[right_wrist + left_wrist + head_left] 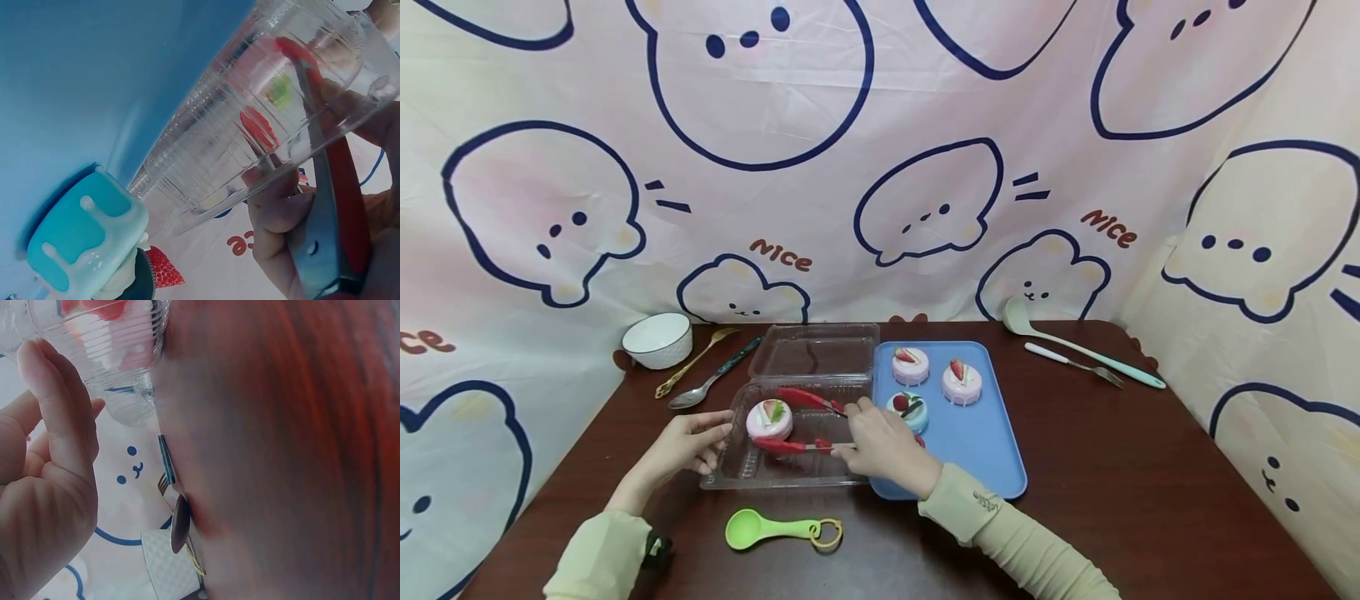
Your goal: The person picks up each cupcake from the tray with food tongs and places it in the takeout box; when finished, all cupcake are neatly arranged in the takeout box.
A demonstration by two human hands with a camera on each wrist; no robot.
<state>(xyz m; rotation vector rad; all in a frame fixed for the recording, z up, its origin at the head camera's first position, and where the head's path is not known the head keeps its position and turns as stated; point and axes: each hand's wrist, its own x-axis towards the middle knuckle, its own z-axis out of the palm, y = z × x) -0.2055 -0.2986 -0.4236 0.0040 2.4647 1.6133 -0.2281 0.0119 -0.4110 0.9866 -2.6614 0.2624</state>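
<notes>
My right hand (883, 442) grips red-tipped tongs (801, 398) over a clear plastic box (820, 477). The tongs' arms stand apart, one on each side of a small pink cake (770, 425) with strawberry and green on top, inside the box at its left. Whether the tips touch the cake I cannot tell. At the box's left rim is my left hand (688, 450), its fingers loosely extended by the plastic wall (125, 340). Right of the box, a blue tray (977, 458) bears two pink cakes (911, 367) and a turquoise cake (87, 231), partly hidden by my right hand in the head view.
The box's lid (816, 350) lies folded back behind it. A green measuring spoon (767, 528) is in front. A white bowl (657, 340), a spoon (715, 375) and a gold fork (696, 362) lie back left; a ladle (1075, 343) and a fork (1071, 362) back right.
</notes>
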